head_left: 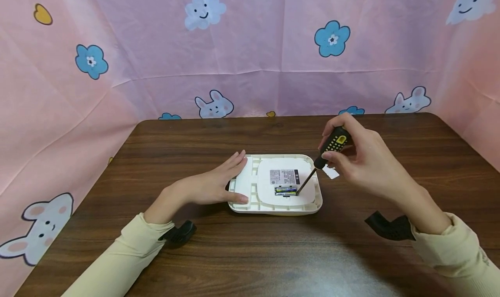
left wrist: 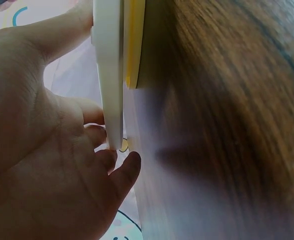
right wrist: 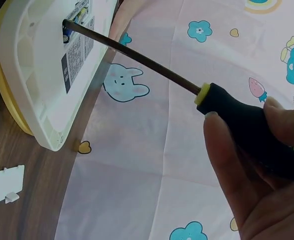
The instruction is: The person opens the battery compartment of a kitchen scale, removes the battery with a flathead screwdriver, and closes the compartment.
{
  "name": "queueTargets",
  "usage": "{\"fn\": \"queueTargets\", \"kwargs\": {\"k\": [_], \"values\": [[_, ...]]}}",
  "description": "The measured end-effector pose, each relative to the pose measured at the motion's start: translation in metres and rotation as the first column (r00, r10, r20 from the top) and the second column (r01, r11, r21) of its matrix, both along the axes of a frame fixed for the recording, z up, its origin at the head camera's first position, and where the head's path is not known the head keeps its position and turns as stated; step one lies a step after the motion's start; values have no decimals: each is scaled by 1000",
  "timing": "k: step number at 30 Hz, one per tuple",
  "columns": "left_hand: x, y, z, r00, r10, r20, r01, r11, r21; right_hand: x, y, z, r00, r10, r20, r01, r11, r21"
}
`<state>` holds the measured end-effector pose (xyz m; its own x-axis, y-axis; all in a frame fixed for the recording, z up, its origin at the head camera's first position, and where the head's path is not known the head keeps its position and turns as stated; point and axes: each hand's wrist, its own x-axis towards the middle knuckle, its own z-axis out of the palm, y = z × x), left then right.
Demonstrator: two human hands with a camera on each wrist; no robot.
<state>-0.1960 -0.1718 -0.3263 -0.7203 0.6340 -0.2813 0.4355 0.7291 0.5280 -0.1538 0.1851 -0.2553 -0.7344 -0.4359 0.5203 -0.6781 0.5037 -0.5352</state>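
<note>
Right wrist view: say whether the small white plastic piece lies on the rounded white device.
No, that piece lies on the brown wooden table, beside the device.

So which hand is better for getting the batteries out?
Probably the right hand: it holds the screwdriver, with the tip at one end of the batteries. The left hand rests on the white case, farther from them, so it seems better for steadying.

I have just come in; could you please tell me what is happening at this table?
A person's right hand holds a screwdriver, which reaches down to the right end of the batteries sitting in a white device. The left hand rests on the device's left end. A small white piece lies beside the device, on the table.
</note>
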Motion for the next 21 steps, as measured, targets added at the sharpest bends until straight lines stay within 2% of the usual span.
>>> {"fn": "queueTargets", "kwargs": {"k": [9,21], "values": [[-1,1,-1,1000,6,3,-6,1000,1,2,0,-1,1000,11,-27,-10,1000,30],[0,2,2,1000,0,4,0,1000,1,5,-3,1,1000,16,-6,-16,998,62]]}}
